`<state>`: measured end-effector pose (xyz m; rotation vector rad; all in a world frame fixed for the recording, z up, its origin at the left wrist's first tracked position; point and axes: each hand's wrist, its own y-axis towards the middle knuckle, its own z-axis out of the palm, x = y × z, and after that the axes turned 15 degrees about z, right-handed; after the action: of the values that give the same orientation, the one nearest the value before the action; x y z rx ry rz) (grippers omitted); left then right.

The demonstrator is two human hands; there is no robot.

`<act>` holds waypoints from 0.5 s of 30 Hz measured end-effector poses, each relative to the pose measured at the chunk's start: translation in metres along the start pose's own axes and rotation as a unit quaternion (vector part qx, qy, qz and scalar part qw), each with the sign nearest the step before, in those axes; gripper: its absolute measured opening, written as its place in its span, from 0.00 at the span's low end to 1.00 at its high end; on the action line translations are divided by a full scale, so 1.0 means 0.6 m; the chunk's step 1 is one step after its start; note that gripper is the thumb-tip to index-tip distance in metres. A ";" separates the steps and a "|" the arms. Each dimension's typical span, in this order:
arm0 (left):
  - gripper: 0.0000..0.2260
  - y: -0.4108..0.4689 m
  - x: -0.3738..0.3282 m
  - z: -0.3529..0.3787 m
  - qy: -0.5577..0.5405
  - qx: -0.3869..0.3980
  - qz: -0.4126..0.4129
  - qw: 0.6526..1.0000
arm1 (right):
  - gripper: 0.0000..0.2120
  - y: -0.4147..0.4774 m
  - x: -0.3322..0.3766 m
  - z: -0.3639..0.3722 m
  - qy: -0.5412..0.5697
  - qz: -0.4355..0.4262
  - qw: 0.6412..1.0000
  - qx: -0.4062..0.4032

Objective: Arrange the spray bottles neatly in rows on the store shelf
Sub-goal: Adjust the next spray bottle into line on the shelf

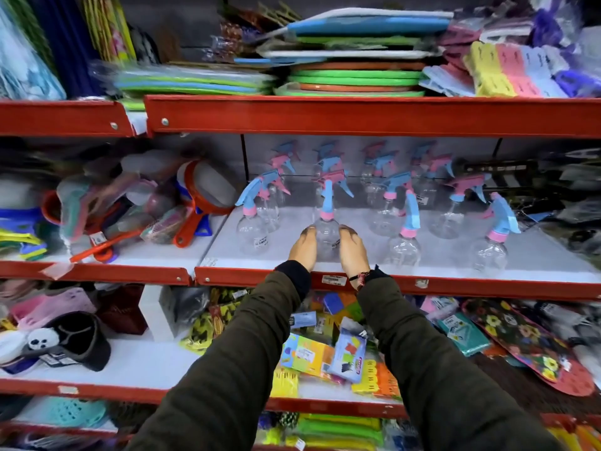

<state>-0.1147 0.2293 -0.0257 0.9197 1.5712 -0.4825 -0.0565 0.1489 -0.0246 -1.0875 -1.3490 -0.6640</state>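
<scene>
Several clear spray bottles with pink and blue trigger heads stand in rows on the white middle shelf. One front bottle sits between my two hands. My left hand presses its left side and my right hand presses its right side, so both hold it upright on the shelf. Another front bottle stands to the left, one to the right, and one further right. More bottles fill the rows behind, up to the back wall.
Red shelf rails edge each level. Strainers and plastic kitchenware crowd the shelf section to the left. Dark packaged goods lie at the right end. Stacked trays sit above, coloured packets below.
</scene>
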 end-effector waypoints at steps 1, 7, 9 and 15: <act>0.24 0.003 0.000 -0.002 -0.002 0.011 -0.003 1.000 | 0.18 0.001 -0.001 0.000 0.001 0.005 1.000 -0.004; 0.25 -0.015 0.001 -0.016 0.027 0.028 0.016 0.999 | 0.15 -0.005 -0.012 -0.011 -0.012 -0.003 1.000 -0.014; 0.26 -0.028 -0.002 -0.021 0.039 0.036 0.023 0.998 | 0.15 -0.012 -0.014 -0.014 -0.011 0.000 1.000 -0.020; 0.25 -0.057 -0.016 -0.027 0.136 0.060 0.032 0.988 | 0.15 -0.036 -0.024 -0.025 -0.043 -0.016 0.999 -0.020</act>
<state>-0.1512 0.2180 -0.0193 1.1629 1.7659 -0.4221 -0.0717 0.1240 -0.0320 -1.1392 -1.4339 -0.6758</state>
